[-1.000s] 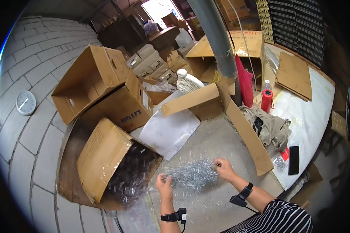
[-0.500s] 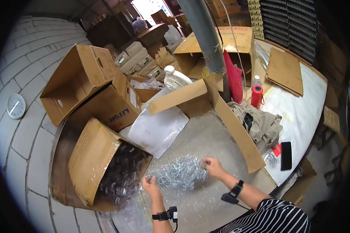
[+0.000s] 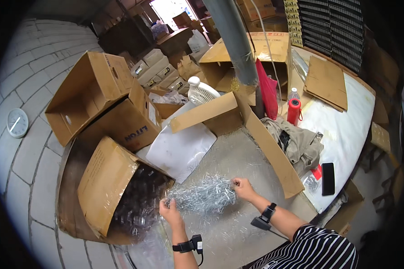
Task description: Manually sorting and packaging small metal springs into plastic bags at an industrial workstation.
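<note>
A loose, tangled clump of thin, shiny silvery pins (image 3: 204,193) stretches between my two hands above the grey work surface (image 3: 238,157). My left hand (image 3: 169,210) pinches the clump's left end, beside the dark contents of a box. At its right end, my right hand (image 3: 243,188) has its fingers closed on the edge of the same clump. Whether anything lies under the pins is hidden. Many stray pins are scattered over the surface around it. Each wrist wears a black strap with a small device.
At the left, a tilted carton (image 3: 107,184) holds dark and clear small pieces (image 3: 137,206). A cardboard strip (image 3: 269,150) borders the surface on the right. Beyond it are a crumpled cloth (image 3: 300,143), a red bottle (image 3: 294,111) and a black phone (image 3: 328,178). A grey post (image 3: 235,42) rises behind.
Both hands and the pin clump have shifted slightly left and away from me. The clump looks a little more bunched up. Both hands keep their hold.
</note>
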### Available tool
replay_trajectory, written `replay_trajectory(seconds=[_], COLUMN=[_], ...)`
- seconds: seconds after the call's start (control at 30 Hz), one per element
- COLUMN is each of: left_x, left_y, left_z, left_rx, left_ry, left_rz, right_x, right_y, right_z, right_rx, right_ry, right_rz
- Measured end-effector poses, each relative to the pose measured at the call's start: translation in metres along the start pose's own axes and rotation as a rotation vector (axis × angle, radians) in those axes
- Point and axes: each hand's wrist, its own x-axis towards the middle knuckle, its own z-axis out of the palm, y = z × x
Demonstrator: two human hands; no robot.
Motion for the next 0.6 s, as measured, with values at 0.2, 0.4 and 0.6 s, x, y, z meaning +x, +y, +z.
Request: replay_trajectory(seconds=[0.2,0.4,0.6], left_x=[0.003,0.008,0.008], left_y=[-0.001,0.001,0.022], left_z=[0.007,-0.001,0.005], left_rx=[-0.096,0.096,0.092], left_ry=[0.125,-0.012,0.024], left_rz=[0.048,0.156,0.243], right_x=[-0.001,-0.003,-0.010], right_y=[0.011,-0.009,-0.023], right_z=[0.006,0.024,0.038], right_rx=[-0.112,-0.138,-0.055], right_ry=[0.045,0.102,0.110], right_rz=[-0.148,-0.271,-0.359])
